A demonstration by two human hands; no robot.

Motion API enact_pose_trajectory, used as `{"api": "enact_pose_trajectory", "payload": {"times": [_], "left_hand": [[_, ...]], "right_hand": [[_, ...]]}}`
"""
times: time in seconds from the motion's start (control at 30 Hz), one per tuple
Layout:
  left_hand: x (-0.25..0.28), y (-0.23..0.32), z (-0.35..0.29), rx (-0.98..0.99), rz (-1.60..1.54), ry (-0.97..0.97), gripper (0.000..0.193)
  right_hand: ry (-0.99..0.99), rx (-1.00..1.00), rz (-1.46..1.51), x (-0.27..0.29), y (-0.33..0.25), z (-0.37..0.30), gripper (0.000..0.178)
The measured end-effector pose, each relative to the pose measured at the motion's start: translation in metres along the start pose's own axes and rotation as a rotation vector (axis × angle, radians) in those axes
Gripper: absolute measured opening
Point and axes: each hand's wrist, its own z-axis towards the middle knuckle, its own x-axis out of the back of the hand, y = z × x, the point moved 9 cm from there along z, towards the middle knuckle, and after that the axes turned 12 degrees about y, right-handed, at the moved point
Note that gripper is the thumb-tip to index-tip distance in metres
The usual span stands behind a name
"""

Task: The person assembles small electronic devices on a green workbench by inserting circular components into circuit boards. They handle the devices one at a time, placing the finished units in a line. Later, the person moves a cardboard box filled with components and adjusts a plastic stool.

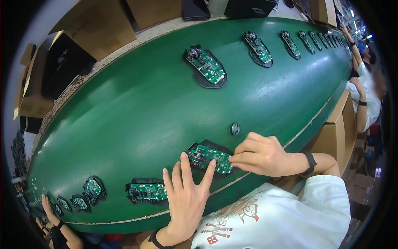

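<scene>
In front of me on the green belt lies a black computer mouse base with a green circuit board [223, 164] on it. The fingers of my left hand [186, 195] are spread, with fingertips at the board's left end and lower edge. My right hand [265, 157] pinches at the board's right end; what is between the fingertips is hidden. A small dark scroll wheel [235, 128] lies alone just beyond the base. Left of it, another mouse base with a board [148, 192] is partly covered by my left hand.
More mouse bases with boards [210, 68] run in a row along the belt's far side. Several smaller-looking assemblies [93, 189] sit at the near left. Cardboard boxes [93, 31] line the far edge. A co-worker's hand [49, 211] reaches in at left; another person [367, 89] is at right.
</scene>
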Motion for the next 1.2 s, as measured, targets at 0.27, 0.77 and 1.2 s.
{"api": "enact_pose_trajectory", "payload": {"times": [0.27, 0.77, 1.2], "left_hand": [[-0.006, -0.003, -0.002, -0.030, 0.028, 0.055, 0.070], [-0.010, -0.003, 0.000, -0.060, 0.052, 0.065, 0.068], [-0.010, -0.005, 0.002, -0.089, 0.056, 0.013, 0.062]], "right_hand": [[0.020, -0.042, 0.072, -0.016, 0.002, 0.000, 0.015], [0.107, 0.037, -0.088, -0.024, -0.013, -0.007, 0.023], [0.082, -0.128, 0.235, -0.019, 0.016, -0.007, 0.020]]}}
